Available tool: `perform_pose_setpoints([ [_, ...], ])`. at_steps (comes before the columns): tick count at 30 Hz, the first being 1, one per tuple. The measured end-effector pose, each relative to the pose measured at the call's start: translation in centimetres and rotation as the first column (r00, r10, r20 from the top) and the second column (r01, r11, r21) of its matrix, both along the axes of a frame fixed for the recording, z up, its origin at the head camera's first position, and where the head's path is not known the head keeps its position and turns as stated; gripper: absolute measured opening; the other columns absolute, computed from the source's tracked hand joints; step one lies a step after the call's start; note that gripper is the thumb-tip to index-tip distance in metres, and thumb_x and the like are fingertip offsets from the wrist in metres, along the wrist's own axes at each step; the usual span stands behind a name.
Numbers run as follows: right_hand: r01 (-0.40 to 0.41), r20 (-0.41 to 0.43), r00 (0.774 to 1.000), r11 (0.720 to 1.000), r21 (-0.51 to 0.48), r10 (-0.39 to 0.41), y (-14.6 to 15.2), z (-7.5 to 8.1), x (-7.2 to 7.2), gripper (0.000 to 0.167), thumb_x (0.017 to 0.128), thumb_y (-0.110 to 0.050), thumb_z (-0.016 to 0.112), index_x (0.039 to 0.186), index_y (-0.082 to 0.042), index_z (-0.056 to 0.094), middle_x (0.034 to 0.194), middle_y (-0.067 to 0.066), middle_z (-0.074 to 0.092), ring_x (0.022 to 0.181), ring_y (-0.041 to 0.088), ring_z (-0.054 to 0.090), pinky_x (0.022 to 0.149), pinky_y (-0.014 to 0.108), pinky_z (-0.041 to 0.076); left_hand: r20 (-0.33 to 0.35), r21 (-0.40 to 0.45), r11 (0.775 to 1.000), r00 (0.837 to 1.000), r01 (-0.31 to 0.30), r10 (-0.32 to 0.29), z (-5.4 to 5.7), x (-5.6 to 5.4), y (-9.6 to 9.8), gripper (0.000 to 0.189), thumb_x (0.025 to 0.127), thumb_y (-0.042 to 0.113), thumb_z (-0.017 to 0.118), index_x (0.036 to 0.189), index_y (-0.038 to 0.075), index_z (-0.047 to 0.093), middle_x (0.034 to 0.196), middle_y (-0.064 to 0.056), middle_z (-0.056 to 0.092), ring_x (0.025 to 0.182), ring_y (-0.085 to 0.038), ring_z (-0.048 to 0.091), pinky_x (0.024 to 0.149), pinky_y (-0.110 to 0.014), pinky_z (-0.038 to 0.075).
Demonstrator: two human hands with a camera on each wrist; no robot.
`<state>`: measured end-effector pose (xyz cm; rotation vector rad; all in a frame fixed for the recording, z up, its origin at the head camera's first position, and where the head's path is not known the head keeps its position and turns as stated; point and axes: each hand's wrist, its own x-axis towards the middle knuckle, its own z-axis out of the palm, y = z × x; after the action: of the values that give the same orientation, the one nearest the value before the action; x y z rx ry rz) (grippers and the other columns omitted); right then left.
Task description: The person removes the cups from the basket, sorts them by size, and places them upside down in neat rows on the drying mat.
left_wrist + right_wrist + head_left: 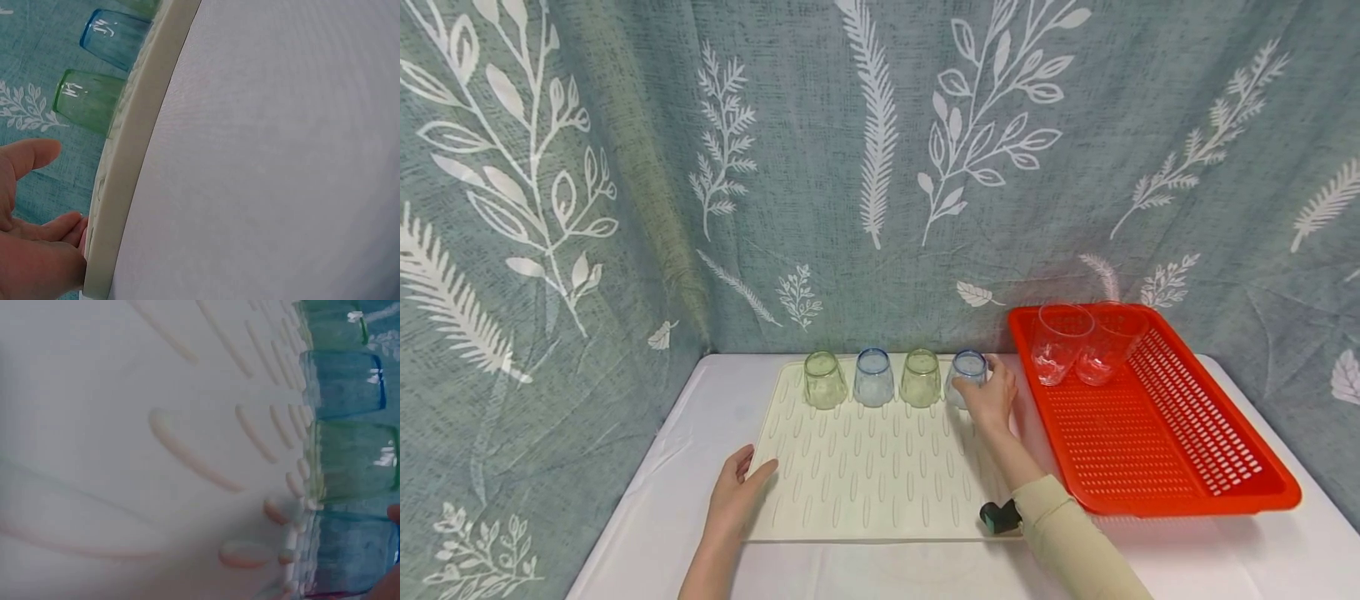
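Note:
A row of tinted drinking glasses stands along the back of a cream ridged drying mat (865, 479), narrower ends up. From the left come a green glass (825, 382), a blue glass (874, 382) and another green glass (921, 382). At the right end of the row, my right hand (992, 402) grips a second blue glass (967, 367), thumb and fingers on either side of it. This glass (356, 553) stands at the mat in the right wrist view. My left hand (733, 492) lies beside the mat's left edge, fingers loosely bent and holding nothing.
A red plastic basket (1172, 504) with slotted walls sits at the right. Two clear glasses (1060, 342) stand at its far end. A patterned curtain (820, 167) hangs behind the white-covered table (685, 433). The mat's right edge runs close to the basket.

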<state>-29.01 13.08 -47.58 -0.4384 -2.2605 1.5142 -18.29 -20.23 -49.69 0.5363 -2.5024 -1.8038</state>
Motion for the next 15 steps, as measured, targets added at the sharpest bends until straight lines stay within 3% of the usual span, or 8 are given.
perform_pose_setpoints([
  [8, 0.001, -0.044, 0.999, 0.998, -0.057, -0.004, -1.0, 1.1, 1.3, 0.07, 0.073, -0.011, 0.077, 0.136, -0.004, 0.046, 0.138, 0.026, 0.035, 0.127, 0.044, 0.026, 0.105, 0.056, 0.029, 0.002, -0.01, 1.0, 1.0, -0.005, 0.005, 0.0, 0.0, 0.0, 0.077, 0.095, 0.025, 0.058, 0.15, -0.01, 0.016, 0.148, -0.033, 0.027, 0.136, -0.046, 0.026, 0.113, -0.055, 0.022],
  [15, -0.072, -0.094, 0.994, 0.992, -0.099, 0.063, -1.4, 2.8, 3.2, 0.068, 0.077, -0.01, 0.075, 0.138, -0.007, 0.044, 0.14, 0.022, 0.032, 0.128, 0.042, 0.026, 0.106, 0.056, 0.028, 0.005, -0.004, 1.0, 1.0, -0.001, 0.001, 0.1, 0.0, 0.0, 0.076, 0.096, 0.025, 0.058, 0.15, -0.009, 0.016, 0.148, -0.033, 0.026, 0.137, -0.046, 0.025, 0.113, -0.054, 0.021],
])
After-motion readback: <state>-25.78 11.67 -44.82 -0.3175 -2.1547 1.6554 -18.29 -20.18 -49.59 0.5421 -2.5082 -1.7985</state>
